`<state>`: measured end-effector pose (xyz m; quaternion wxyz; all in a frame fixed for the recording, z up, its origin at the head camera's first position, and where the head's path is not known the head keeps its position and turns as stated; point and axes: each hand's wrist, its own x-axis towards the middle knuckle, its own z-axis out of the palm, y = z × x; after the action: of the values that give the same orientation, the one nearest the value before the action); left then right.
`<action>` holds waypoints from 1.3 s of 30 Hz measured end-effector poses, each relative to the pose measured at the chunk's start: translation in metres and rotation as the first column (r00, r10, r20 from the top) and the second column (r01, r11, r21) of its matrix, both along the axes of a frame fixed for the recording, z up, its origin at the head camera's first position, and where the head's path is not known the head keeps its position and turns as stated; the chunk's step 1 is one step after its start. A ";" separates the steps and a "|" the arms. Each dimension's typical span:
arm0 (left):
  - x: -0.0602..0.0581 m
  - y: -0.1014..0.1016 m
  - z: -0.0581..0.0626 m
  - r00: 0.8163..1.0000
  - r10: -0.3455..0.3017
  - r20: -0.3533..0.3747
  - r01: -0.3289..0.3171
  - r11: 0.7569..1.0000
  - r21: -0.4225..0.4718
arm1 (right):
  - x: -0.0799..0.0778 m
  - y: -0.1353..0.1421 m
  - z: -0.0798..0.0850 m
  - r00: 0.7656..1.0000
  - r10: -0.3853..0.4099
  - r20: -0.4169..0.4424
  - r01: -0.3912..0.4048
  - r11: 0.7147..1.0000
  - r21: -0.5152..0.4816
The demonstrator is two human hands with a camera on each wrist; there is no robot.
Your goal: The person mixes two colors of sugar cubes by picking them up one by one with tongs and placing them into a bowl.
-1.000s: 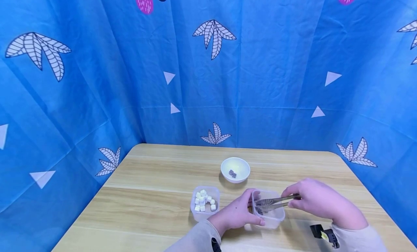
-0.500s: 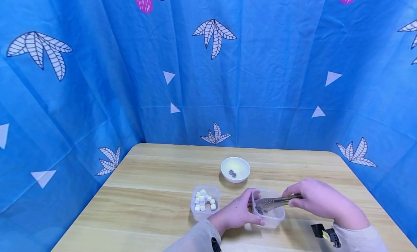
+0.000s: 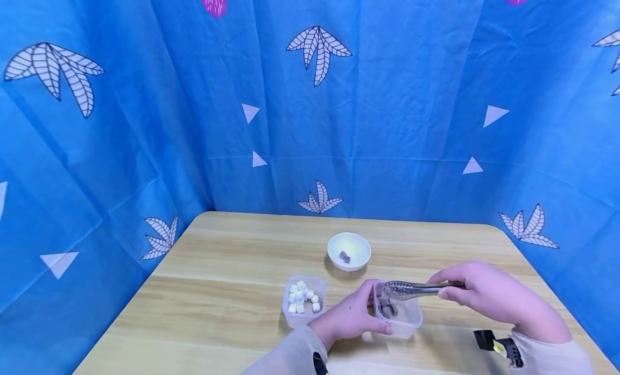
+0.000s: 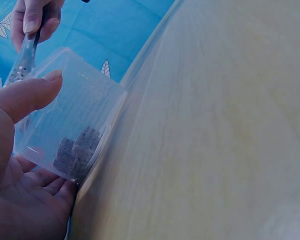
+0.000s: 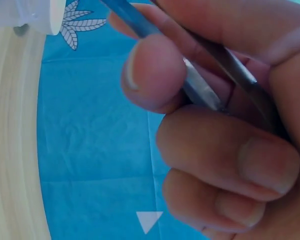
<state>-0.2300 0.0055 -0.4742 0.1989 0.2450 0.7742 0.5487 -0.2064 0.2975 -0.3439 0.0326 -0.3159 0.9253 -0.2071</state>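
The left hand grips a clear, squarish plastic container on the pale wooden table — greyish-brown cubes lying inside — while the right hand, fingers clasped round silver metal tongs, holds their perforated end over it, near a round white bowl.

The pale wooden counter carries a bowl. From the bowl, a tub sits toward seven o'clock and a second tub toward five, standing apart.
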 end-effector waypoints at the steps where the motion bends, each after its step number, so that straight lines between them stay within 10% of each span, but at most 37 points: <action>1: 0.000 0.000 0.000 1.000 0.002 -0.002 -0.002 1.000 -0.001 | 0.000 0.001 0.001 1.000 -0.004 -0.015 0.004 1.000 -0.004; 18: 0.002 -0.001 0.000 1.000 0.008 -0.022 -0.008 1.000 -0.016 | -0.013 -0.020 -0.023 0.921 -0.150 -0.360 0.141 0.989 -0.052; 39: 0.000 0.000 -0.001 0.999 -0.007 -0.035 0.007 1.000 0.006 | -0.038 -0.046 -0.068 0.894 -0.327 -0.305 0.304 0.945 -0.122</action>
<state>-0.2299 0.0057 -0.4753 0.1864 0.2580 0.7751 0.5459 -0.2440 0.2517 -0.4115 -0.1638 -0.1920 0.9492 -0.1881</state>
